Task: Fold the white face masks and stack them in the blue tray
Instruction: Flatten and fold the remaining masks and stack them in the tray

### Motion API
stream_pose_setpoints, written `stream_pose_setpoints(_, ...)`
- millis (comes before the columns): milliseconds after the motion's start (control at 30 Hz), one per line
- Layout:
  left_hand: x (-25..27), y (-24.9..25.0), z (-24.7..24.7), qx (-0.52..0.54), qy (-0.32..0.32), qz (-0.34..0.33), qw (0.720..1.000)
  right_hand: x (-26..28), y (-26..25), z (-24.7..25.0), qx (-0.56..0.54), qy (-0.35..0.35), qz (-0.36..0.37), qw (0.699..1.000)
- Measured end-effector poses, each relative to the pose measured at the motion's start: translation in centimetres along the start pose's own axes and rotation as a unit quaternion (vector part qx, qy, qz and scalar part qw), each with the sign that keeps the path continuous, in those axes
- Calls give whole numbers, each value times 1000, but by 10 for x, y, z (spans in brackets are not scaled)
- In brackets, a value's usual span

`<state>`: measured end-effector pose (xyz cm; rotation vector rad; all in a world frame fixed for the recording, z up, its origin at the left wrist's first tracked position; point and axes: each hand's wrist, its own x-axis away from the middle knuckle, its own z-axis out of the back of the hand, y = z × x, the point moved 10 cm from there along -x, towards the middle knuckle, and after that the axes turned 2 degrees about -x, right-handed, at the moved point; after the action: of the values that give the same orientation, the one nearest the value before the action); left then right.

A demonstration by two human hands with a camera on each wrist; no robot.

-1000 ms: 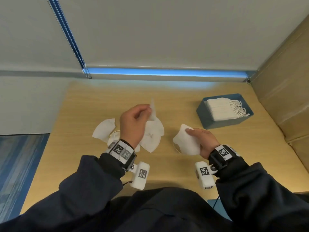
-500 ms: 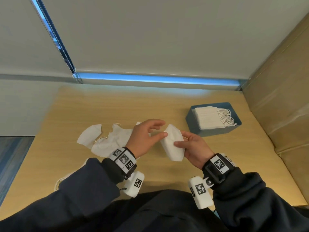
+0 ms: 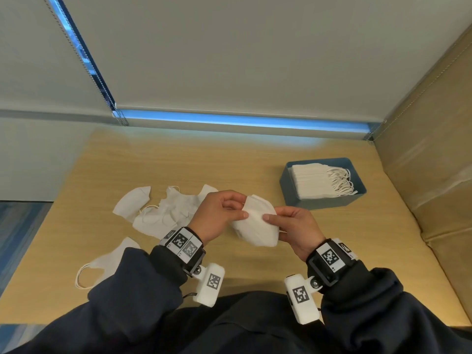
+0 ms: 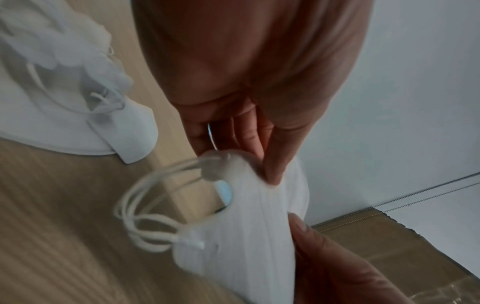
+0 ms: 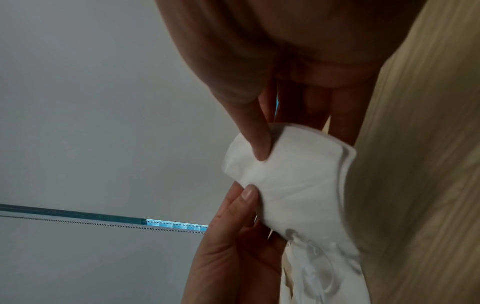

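Currently mask (image 3: 256, 221) held above table (image 3: 178, 164) between both hands, left of tray (image 3: 288, 190). Left hand (image 3: 217, 215) pinching top edge, right hand (image 3: 296, 228) pinching side. Light, soft, floppy; ear loops (image 4: 145, 207) dangle. Best gripped along folded edges, loops tucked.

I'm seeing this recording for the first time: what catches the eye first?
Both hands, left hand and right hand, pinch one white mask above the table's middle. To the right, the blue tray holds a neat stack of folded masks; loose masks lie scattered left.
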<state>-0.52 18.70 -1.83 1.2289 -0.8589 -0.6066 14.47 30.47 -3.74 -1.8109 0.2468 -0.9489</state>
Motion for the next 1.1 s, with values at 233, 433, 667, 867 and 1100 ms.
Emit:
stream_pose_setpoints(233, 6, -7, 2, -1, 43, 32, 999, 4, 6, 2, 16, -20, -11, 1000)
stream_pose_setpoints(433, 9, -10, 0, -6, 49, 39, 998, 6, 9, 13, 14, 13, -11, 1000)
stream_pose_setpoints(667, 10, -14, -1, -16, 45, 47, 998, 6, 15, 16, 11, 16, -23, 1000)
stream_pose_setpoints(867, 10, -21, 0, -26, 36, 56, 997, 6, 21, 17, 2, 15, -31, 999)
stream_pose_setpoints(1100, 13, -24, 1, -30, 32, 60, 997, 8, 28, 16, -12, 10, -46, 999)
